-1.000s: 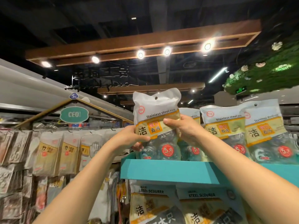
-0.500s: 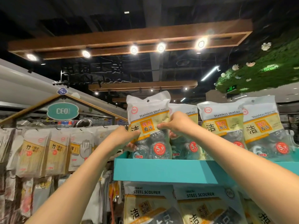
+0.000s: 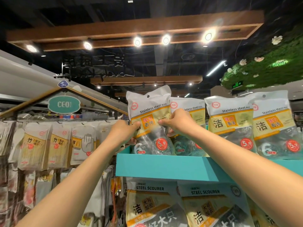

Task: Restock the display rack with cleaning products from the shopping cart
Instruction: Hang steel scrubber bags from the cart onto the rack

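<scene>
the scene is dim above and well lit below. 5 round spotlights [image 3: 166,40] on a wooden ceiling frame [image 3: 147,25] flare into soft halos high above the fingers [image 3: 162,122], the rightmost one streaking. a fluorescent strip [image 3: 216,68] glows up and right of them. the glossy packet [image 3: 150,118] under the fingers is evenly lit, with faint sheen on its clear lower part. hanging packets [image 3: 36,145] far left of the fingers are smeared and soft. wide-angle bending curves the frame edges and stretches both forearms.
</scene>
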The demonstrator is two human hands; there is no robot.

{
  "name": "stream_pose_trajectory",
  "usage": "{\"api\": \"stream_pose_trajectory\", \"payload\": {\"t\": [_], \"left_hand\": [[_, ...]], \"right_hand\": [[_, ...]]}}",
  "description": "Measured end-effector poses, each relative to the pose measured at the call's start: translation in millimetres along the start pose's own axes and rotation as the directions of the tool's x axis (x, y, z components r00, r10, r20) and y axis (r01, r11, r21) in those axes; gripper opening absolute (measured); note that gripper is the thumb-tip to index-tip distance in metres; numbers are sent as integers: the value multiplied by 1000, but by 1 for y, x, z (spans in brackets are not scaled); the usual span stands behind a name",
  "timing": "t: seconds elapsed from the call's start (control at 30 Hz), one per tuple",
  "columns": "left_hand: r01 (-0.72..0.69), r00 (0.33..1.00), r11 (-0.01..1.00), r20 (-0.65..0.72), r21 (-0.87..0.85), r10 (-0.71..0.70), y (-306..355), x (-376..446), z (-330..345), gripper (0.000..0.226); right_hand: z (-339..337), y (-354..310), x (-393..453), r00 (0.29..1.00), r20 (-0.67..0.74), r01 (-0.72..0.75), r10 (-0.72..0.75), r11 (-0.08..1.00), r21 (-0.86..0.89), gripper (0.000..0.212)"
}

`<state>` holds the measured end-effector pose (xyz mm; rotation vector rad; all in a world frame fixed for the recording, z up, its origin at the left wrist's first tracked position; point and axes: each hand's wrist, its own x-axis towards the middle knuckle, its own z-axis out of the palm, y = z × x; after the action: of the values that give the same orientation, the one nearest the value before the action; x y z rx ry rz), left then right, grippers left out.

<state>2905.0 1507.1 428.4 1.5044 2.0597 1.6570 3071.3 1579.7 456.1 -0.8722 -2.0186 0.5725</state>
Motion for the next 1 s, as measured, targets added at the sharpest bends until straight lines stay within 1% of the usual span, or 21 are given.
{"api": "stream_pose_trajectory", "payload": {"t": [0.07, 0.13, 0.23, 0.33, 0.43, 0.5, 0.67, 0.77, 0.83, 0.9, 0.93, 1.0], "left_hand": [[-31, 999, 999, -32, 34, 32, -2, -2, 3, 38], [-31, 999, 998, -33, 52, 33, -2, -5, 3, 39], [-5, 999, 996, -31, 86, 8, 4, -9, -2, 40], [-9, 996, 989, -87, 150, 22, 10, -13, -9, 42], [2, 994, 979, -106, 204, 20, 16, -19, -11, 41], [8, 993, 976, -113, 218, 17, 17, -23, -11, 41], [-8, 994, 976, -106, 219, 32, 27, -35, -10, 33], [6, 995, 969, -97, 246, 18, 30, -41, -11, 30], [-11, 996, 963, -85, 268, 35, 28, -44, -9, 26], [-65, 994, 955, -63, 290, 87, 32, -50, -3, 21], [-97, 992, 949, -47, 300, 116, 37, -54, 2, 20], [-167, 983, 931, -21, 325, 183, 51, -61, 15, 18]], "right_hand": [[0, 0, -2, 1000, 4, -1, 1, 1000, -13, 25], [0, -2, -3, 1000, 4, -9, 9, 998, -65, 22], [-3, -3, -7, 999, -23, -25, 23, 993, -113, 29], [-8, -3, -11, 999, -24, -32, 29, 991, -130, 29], [-13, -3, -16, 999, -18, -30, 28, 990, -137, 38], [-16, -5, -20, 1000, -22, -19, 16, 989, -144, 37], [-24, -6, -26, 999, -30, -37, 33, 989, -144, 23], [-28, -5, -29, 997, -50, -70, 64, 991, -115, 26], [-32, -4, -29, 995, -61, -81, 74, 989, -123, 29], [-36, -3, -29, 993, -84, -97, 81, 973, -210, 30], [-37, -3, -30, 992, -103, -95, 69, 955, -280, 26], [-42, -1, -35, 989, -148, -86, 30, 917, -389, 10]]}}
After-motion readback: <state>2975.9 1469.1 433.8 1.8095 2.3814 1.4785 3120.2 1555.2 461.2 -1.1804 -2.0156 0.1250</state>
